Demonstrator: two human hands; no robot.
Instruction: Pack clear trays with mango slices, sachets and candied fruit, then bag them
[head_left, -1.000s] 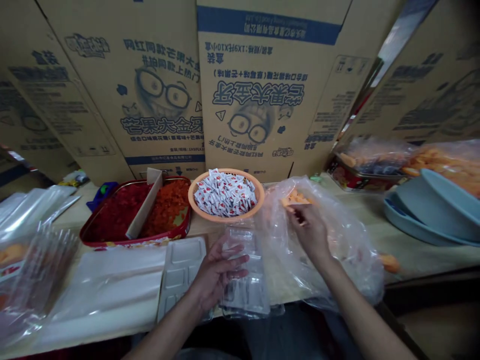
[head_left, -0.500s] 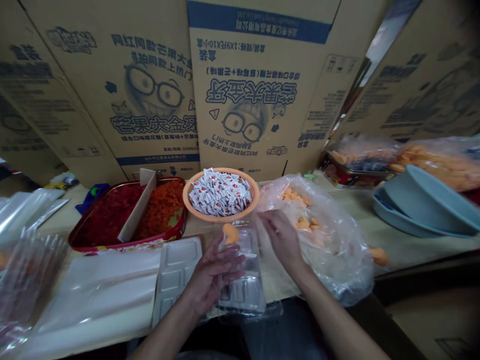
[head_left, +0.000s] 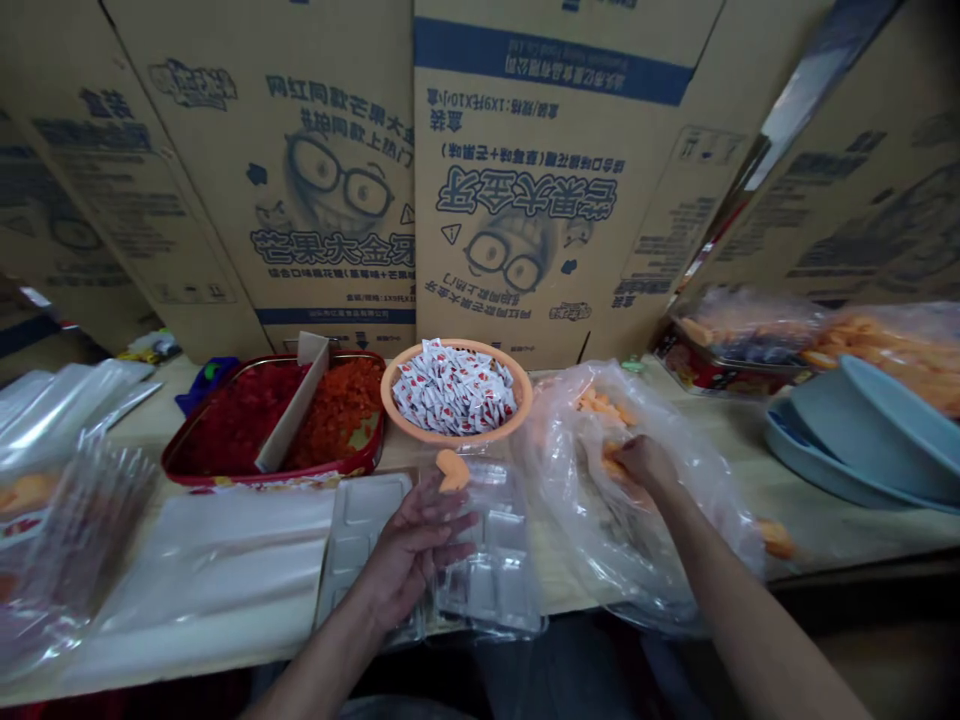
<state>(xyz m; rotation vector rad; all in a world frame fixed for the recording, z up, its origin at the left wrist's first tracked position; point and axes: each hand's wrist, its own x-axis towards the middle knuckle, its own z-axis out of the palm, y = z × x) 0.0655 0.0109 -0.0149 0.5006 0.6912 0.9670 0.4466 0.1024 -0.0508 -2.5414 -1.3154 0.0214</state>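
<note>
My left hand (head_left: 409,545) lies flat on a clear plastic compartment tray (head_left: 491,560) at the table's front edge, fingers spread. One orange candy piece (head_left: 451,468) sits in the tray's far compartment, just beyond my fingertips. My right hand (head_left: 643,462) is inside a clear plastic bag (head_left: 600,490) of orange pieces (head_left: 592,404), fingers curled down among them; what they hold is hidden.
An orange bowl (head_left: 517,412) of small white-and-red sachets stands behind the tray. A red tin (head_left: 217,474) with red and orange bits is to the left. White trays (head_left: 360,530) and plastic sheets lie left. Blue basins (head_left: 862,430) and more bags stand right. Cardboard boxes (head_left: 525,180) wall the back.
My right hand moved from the tray back into the bag on the right. The orange piece stays in the tray. My left hand keeps pressing the tray.
</note>
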